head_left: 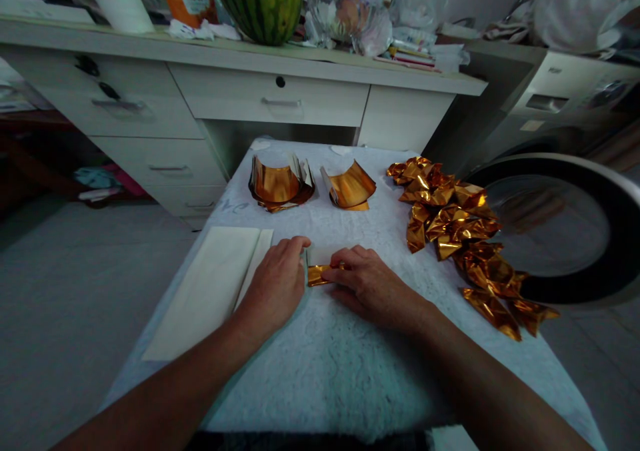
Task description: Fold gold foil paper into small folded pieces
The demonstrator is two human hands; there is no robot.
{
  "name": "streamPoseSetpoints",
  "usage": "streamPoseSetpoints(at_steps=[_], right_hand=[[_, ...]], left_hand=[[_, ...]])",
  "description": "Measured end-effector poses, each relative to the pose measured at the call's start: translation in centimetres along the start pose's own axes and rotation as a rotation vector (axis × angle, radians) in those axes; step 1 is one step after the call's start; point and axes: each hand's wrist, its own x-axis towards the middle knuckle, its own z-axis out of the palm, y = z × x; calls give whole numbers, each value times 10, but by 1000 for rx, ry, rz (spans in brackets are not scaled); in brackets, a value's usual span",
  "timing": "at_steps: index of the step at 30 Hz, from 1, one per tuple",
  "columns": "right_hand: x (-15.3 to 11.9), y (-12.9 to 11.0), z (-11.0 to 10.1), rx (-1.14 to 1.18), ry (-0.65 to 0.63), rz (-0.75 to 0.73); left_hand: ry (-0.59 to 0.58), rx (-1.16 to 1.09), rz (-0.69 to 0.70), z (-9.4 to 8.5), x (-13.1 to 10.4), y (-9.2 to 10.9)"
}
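Gold foil strip (316, 276), small and flat, on the pale-blue cloth-covered table (310, 384). Holds its right part in the fingers of the bare right hand (367, 284); rests the bare left hand (277, 274) by its left end, cannot tell whether gripping. Rightward, crumpled gold foil pieces (443, 223).

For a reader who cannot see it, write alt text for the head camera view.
A bare right hand touches a small gold foil strip on a cloth-covered table, the left hand beside it. White paper lies at left, two curled stacks of gold sheets beyond, and crinkled gold foil pieces at right, near a washing machine's open door.
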Motion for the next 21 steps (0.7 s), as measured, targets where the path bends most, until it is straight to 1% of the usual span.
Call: streamPoseSetpoints(at_steps=[8, 10, 12, 14, 17, 21], right_hand=[[1, -3, 3, -81, -33, 6], [1, -3, 5, -100, -37, 7], [1, -3, 6, -107, -39, 7], [0, -3, 6, -106, -39, 9], [0, -3, 5, -108, -45, 12], [0, -3, 5, -122, -47, 12]], left_hand=[[-117, -489, -239, -8, 11, -2], [-147, -587, -301, -9, 12, -1], [-155, -633, -338, -9, 13, 1], [-140, -636, -345, -10, 13, 2], [-117, -625, -308, -13, 13, 5], [-146, -613, -228, -17, 13, 9]])
